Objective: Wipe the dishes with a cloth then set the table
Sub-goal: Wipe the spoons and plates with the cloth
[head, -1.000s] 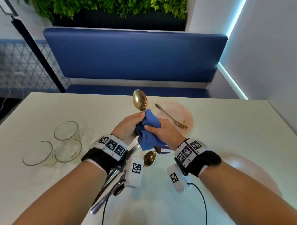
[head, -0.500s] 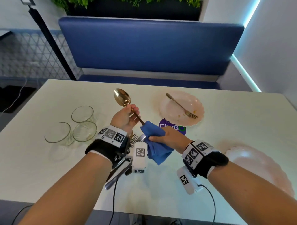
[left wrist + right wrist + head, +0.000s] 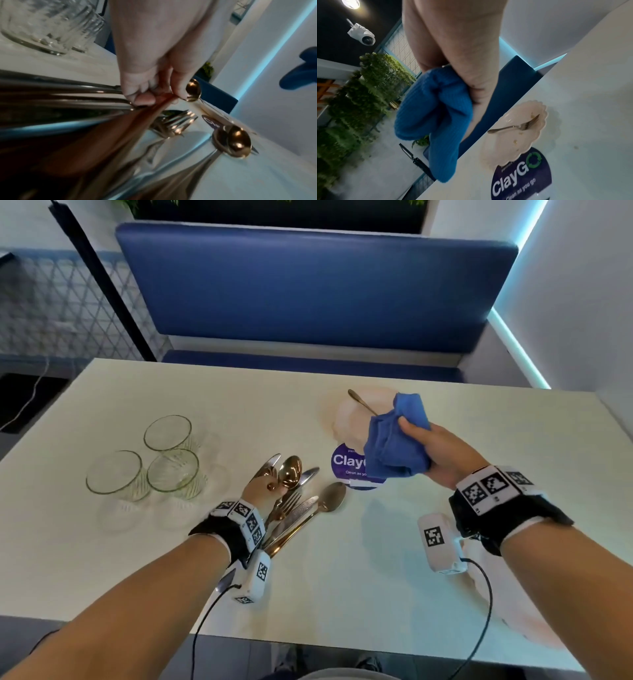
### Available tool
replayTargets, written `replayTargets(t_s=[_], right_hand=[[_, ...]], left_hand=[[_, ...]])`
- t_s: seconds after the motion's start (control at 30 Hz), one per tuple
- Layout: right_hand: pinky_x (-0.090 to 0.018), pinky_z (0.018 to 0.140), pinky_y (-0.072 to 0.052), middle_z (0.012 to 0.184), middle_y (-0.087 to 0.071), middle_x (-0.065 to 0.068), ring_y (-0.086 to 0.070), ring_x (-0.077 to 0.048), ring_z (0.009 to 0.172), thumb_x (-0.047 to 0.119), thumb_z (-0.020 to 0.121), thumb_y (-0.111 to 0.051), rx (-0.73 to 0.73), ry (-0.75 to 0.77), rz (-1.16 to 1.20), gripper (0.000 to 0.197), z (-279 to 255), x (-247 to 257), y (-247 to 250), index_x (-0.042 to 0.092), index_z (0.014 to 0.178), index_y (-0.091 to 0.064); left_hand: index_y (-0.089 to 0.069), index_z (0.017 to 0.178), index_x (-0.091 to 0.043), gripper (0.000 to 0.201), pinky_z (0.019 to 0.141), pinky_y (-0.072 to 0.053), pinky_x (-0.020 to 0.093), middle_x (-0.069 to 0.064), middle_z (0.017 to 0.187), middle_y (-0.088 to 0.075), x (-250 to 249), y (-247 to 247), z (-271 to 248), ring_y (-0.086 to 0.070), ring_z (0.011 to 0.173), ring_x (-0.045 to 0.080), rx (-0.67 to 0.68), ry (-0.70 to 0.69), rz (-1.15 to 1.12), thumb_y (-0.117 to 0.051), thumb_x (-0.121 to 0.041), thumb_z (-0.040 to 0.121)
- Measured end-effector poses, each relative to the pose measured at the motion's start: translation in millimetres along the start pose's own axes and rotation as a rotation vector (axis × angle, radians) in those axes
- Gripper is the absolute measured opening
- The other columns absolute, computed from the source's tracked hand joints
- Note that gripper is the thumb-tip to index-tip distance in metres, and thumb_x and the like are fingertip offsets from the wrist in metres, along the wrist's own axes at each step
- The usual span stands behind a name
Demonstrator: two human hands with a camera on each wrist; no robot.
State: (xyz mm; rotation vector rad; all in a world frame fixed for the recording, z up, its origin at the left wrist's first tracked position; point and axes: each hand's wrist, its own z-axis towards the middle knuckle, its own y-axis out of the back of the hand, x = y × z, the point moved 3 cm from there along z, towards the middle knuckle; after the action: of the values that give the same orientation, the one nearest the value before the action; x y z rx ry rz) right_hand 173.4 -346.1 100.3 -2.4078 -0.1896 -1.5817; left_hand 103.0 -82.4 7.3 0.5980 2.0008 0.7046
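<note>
At the left of the pale tabletop point(image 3: 342, 570) stand three clear ribbed drinking glasses point(image 3: 144, 460), close together and upright. Just right of them the left hand point(image 3: 262, 487) pinches the handle of a copper-coloured metal spoon point(image 3: 290, 472) between thumb and curled fingers, low over a loose pile of steel and copper cutlery point(image 3: 301, 513) lying on the tabletop. Whether the spoon already rests on the pile cannot be told. Further right lies a round purple sticker point(image 3: 346, 462), and beyond it a pale scalloped plate point(image 3: 537, 129) with crumbs and a thin metal fork point(image 3: 513, 126) across it. The right hand point(image 3: 442, 455) holds a bunched blue ribbed cloth point(image 3: 394, 440) in the air above that plate, fingers curled round it.

The step in hand looks like laying down the spoon. It is best lowered flat and apart from the pile, so wiped pieces stay distinct from unwiped ones, and kept clear of the glasses. The cloth should stay gathered, a fresh fold outward, ready for the next piece.
</note>
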Motion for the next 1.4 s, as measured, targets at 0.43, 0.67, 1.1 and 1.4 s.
replayTargets(t_s=[0.43,0.67,1.1,1.4], right_hand=[[-0.031,0.098,-0.046,0.131,-0.055,-0.007,-0.057,-0.014,0.114,0.032,0.098,-0.039,-0.237,0.093,0.364,0.022,15.7,34.2,102.8,0.016,0.106,-0.053],[-0.016,0.068,-0.057,0.105,-0.064,0.005,-0.067,-0.002,0.086,0.03,0.101,-0.032,-0.247,0.035,0.355,0.026,30.1,38.1,122.4,0.021,0.108,-0.055],[-0.024,0.086,-0.048,0.111,-0.064,0.003,-0.061,-0.006,0.102,0.03,0.101,-0.034,-0.179,-0.074,0.316,0.027,74.3,10.8,144.6,0.018,0.113,-0.055],[-0.022,0.075,-0.051,0.108,-0.058,-0.002,-0.058,-0.01,0.092,0.029,0.103,-0.028,-0.175,-0.254,0.479,0.032,103.3,-30.4,99.2,0.007,0.113,-0.05]], left_hand=[[-0.065,0.1,-0.01,0.018,0.075,-0.04,0.027,0.008,0.111,-0.065,-128.2,2.4,72.6,-0.058,0.093,0.024,-0.105,-0.259,0.185,-0.053,-0.019,0.091],[-0.05,0.127,-0.006,0.035,0.1,-0.043,0.043,0.013,0.133,-0.042,-209.0,-51.1,138.3,-0.042,0.12,0.035,0.042,-0.445,0.742,-0.041,-0.007,0.093],[-0.056,0.115,-0.017,0.024,0.095,-0.036,0.037,0.006,0.118,-0.054,-211.0,-70.6,178.3,-0.043,0.111,0.027,0.233,-0.455,1.077,-0.044,-0.024,0.095],[-0.047,0.083,-0.011,0.014,0.033,-0.028,0.019,0.006,0.055,-0.051,-184.8,-39.8,129.1,-0.033,0.032,0.011,0.348,-0.203,-0.04,-0.044,-0.012,0.096]])
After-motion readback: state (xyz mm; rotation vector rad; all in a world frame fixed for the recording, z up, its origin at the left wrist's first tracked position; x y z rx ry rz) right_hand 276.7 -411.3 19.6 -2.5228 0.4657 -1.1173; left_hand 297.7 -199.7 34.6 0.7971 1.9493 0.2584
